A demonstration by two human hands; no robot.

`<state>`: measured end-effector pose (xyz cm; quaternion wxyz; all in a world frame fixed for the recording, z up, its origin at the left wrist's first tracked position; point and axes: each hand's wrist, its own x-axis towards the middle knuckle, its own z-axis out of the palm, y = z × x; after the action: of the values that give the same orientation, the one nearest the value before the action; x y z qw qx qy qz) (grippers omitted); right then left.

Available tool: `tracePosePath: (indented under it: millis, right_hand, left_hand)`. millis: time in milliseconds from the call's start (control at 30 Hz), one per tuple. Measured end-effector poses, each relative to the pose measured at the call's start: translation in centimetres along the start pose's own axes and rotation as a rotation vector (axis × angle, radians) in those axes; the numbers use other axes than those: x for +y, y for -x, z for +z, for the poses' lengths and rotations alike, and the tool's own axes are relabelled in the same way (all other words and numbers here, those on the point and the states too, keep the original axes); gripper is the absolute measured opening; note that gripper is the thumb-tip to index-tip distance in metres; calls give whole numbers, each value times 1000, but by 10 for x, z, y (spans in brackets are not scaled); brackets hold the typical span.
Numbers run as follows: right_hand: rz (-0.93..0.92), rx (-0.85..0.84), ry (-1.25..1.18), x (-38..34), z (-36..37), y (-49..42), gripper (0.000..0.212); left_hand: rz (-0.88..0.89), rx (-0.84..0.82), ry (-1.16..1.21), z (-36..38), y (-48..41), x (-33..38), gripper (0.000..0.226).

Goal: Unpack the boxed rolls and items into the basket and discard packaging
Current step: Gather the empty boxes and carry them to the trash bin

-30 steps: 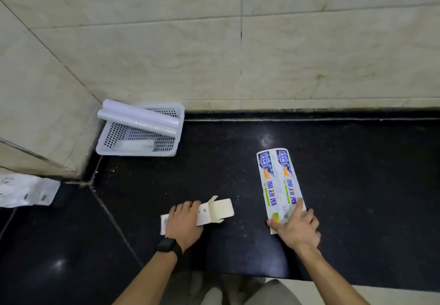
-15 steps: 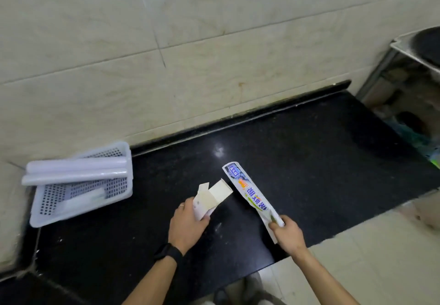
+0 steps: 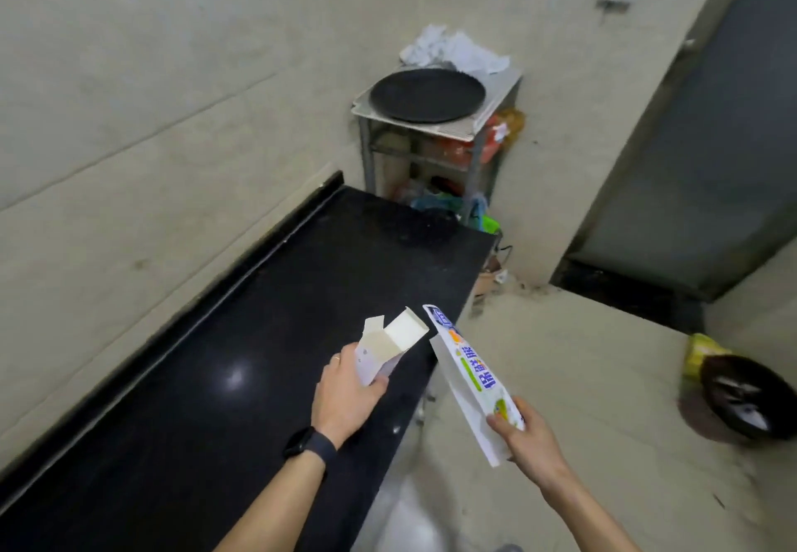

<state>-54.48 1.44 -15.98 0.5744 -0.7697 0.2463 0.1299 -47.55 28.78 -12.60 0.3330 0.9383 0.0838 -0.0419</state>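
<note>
Cardboard, light and easily crushed: left hand [image 3: 345, 396] grips the open small box [image 3: 384, 351], right hand [image 3: 528, 439] pinches the flattened carton [image 3: 472, 374] near its end.

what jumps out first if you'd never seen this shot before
The two hands in the foreground: the left hand holds a small open white box over the black countertop, and the right hand holds a flattened printed carton out over the floor. Beyond the counter's far end, a round black pan sits on a metal rack.
</note>
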Motion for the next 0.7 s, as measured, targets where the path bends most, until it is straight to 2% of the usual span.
tracePosePath:
  millis: [200, 500, 700]
  right_hand:
    - [42, 225, -191, 22, -127, -17, 15]
    - [137, 465, -283, 78, -311, -60, 13]
    - [217, 605, -374, 110, -398, -81, 13]
  left_hand:
    - [228, -160, 125, 89, -39, 157, 49]
    - [248, -458, 171, 243, -49, 343, 49]
    - [321, -580, 100, 320, -72, 426, 53]
